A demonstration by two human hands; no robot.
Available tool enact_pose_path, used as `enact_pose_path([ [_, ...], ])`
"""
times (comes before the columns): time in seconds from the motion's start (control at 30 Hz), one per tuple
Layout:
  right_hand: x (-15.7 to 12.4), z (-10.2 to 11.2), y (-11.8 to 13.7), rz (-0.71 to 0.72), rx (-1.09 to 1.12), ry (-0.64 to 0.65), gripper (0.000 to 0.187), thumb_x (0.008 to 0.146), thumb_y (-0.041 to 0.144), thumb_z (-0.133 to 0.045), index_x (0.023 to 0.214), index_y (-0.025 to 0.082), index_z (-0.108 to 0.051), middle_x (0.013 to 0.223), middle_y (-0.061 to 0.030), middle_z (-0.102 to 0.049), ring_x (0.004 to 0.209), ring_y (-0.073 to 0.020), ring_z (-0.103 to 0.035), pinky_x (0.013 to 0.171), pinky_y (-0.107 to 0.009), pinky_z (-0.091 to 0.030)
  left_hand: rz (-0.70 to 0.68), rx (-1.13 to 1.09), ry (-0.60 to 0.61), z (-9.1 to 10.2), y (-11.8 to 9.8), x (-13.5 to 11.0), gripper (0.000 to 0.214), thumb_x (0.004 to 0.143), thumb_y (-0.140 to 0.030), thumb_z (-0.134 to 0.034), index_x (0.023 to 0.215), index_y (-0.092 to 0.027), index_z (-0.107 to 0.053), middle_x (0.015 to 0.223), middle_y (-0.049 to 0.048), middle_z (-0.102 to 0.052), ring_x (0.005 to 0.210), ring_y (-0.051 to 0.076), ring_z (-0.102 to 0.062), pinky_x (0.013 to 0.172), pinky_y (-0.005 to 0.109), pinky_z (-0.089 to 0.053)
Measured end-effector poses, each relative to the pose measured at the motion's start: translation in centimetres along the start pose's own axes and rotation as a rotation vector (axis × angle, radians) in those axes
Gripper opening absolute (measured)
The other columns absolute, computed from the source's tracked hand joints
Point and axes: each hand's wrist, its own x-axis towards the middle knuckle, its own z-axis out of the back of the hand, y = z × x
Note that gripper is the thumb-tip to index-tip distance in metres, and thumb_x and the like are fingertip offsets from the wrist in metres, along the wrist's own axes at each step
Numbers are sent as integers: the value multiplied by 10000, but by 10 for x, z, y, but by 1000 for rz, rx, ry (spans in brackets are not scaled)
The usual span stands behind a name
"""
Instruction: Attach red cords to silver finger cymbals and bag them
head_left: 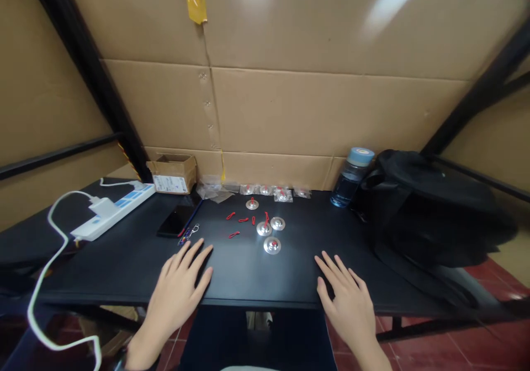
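Both hands lie flat on the black table [248, 271] near its front edge, fingers spread and empty. My left hand [180, 282] rests just below a small keyring [188, 233]. My right hand [345, 296] lies to the right, apart from everything. Between and beyond them sit several small silver discs [272, 244] with red knots, and loose red loops [234, 234] lie scattered beside them. Small clear bags [282, 194] holding more discs line the back of the table.
A black phone [176, 221] lies left of the discs. A white power strip [118, 208] with a cable sits far left, a small cardboard box [173, 173] behind it. A blue-capped bottle [351, 178] and a black bag [430, 211] stand at right. Cardboard walls enclose the back.
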Motion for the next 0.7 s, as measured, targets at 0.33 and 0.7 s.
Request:
enact_pose_path([
  [0.33, 114, 58, 67, 399, 172, 386, 337, 943, 291, -665, 1276, 340, -684, 1174, -38, -737, 1019, -241, -685, 896, -358, -490, -629, -231, 84, 27, -79, 161, 403, 1005, -187, -538, 1365, -355, -604, 1357, 26, -657, 1282, 254, -503, 991, 399, -335],
  [0.7, 183, 20, 94, 532, 93, 691, 143, 790, 154, -758, 829, 275, -823, 772, -29, -729, 710, -190, -692, 569, -236, -384, -658, -388, 138, -5, -66, 176, 103, 944, -223, -682, 902, -281, -755, 897, 7, -739, 1030, 210, -577, 876, 385, -263],
])
